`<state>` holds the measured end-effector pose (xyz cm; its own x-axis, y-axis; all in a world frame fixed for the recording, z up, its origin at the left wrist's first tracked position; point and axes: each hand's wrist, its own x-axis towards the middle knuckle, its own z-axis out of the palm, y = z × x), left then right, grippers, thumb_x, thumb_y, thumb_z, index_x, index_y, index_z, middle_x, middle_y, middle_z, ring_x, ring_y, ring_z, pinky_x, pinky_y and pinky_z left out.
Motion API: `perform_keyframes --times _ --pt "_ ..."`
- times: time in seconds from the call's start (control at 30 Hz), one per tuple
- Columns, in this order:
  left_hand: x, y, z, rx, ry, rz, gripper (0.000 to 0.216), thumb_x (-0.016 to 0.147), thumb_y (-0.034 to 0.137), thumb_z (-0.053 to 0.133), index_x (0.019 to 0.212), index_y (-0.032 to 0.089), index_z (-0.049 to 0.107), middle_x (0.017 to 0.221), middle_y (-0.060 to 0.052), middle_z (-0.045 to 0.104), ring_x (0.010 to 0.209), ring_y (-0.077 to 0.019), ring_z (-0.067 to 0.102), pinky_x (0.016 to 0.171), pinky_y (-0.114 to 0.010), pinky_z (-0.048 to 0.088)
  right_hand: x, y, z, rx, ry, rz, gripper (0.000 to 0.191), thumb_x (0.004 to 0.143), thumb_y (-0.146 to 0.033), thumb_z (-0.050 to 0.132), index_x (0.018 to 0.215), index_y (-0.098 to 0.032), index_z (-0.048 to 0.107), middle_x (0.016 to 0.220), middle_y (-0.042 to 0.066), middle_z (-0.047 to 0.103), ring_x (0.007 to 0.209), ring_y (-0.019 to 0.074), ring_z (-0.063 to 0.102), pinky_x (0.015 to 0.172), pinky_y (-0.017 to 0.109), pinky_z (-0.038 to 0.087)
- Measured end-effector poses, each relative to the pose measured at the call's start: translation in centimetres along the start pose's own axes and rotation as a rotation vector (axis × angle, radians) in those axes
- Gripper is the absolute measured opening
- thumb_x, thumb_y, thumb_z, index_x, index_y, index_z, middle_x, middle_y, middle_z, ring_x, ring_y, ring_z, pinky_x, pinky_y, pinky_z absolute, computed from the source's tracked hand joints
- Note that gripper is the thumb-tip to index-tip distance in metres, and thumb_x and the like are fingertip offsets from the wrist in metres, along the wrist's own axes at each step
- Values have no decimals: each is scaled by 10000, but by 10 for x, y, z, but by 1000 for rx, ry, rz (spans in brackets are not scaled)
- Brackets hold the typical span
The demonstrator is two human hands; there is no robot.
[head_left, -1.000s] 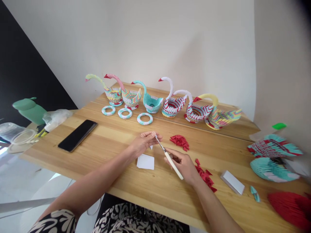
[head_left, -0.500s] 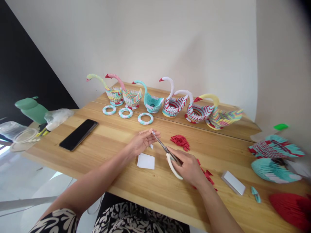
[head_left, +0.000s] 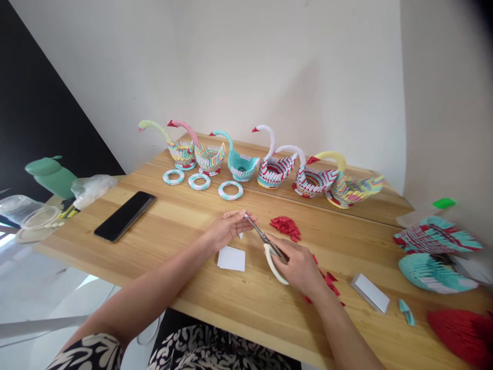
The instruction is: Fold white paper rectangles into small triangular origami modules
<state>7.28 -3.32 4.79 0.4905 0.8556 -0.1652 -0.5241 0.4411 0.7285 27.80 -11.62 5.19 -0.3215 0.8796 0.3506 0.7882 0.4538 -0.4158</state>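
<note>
My right hand [head_left: 302,263] grips a pair of scissors [head_left: 271,263] by the pale handles, blades pointing up and left. Their tips meet the fingertips of my left hand [head_left: 228,229], which pinches a tiny piece of white paper [head_left: 245,216], mostly hidden by the fingers. Just below that hand lies a stack of white paper slips [head_left: 231,258] on the wooden table [head_left: 185,218]. A small white scrap shows at the left hand's lower edge. Folded red paper pieces [head_left: 285,227] are heaped beyond the scissors, and more red pieces [head_left: 330,281] lie partly under my right wrist.
Several paper swans [head_left: 243,165] line the back of the table, with paper rings [head_left: 230,190] before them. A phone [head_left: 125,216] rests at left, near a green bottle [head_left: 52,176]. At right are a white box [head_left: 370,293], a teal paper form [head_left: 435,272] and a red one [head_left: 456,334].
Both hands stay nearly in place. The left fingertips and scissor tips have shifted slightly right and down, and the view has moved a little.
</note>
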Motion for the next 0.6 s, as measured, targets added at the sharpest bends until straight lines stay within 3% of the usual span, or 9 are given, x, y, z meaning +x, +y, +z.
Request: perform_keyframes --times 0.27,0.4,0.5,0.6 --pt "1 -4 -2 197 -45 74 313 737 398 729 873 116 722 977 -131 721 913 -232 668 926 -374 444 -1 -2 5 -104 30 -66 388 859 -202 487 1218 -139 621 945 125 732 791 219 698 720 313 547" --pt "0 -3 -1 215 -37 73 308 733 381 736 862 102 723 924 -136 731 881 -235 676 915 -383 450 1 -7 0 157 -36 100 382 850 -248 547 1220 -198 631 1061 85 722 847 205 696 754 290 551" --pt "1 1 -2 178 -5 68 274 731 346 745 846 99 715 886 -126 738 866 -233 684 919 -386 452 4 -11 -6 365 -129 271 381 822 -301 604 1190 -211 654 1055 51 728 807 200 700 689 272 565" --pt "1 7 -4 61 41 69 217 747 299 737 836 105 698 873 -108 741 844 -215 692 920 -376 463 6 -12 -12 431 -151 316 382 809 -316 622 1169 -200 668 1046 45 730 801 205 698 678 279 567"
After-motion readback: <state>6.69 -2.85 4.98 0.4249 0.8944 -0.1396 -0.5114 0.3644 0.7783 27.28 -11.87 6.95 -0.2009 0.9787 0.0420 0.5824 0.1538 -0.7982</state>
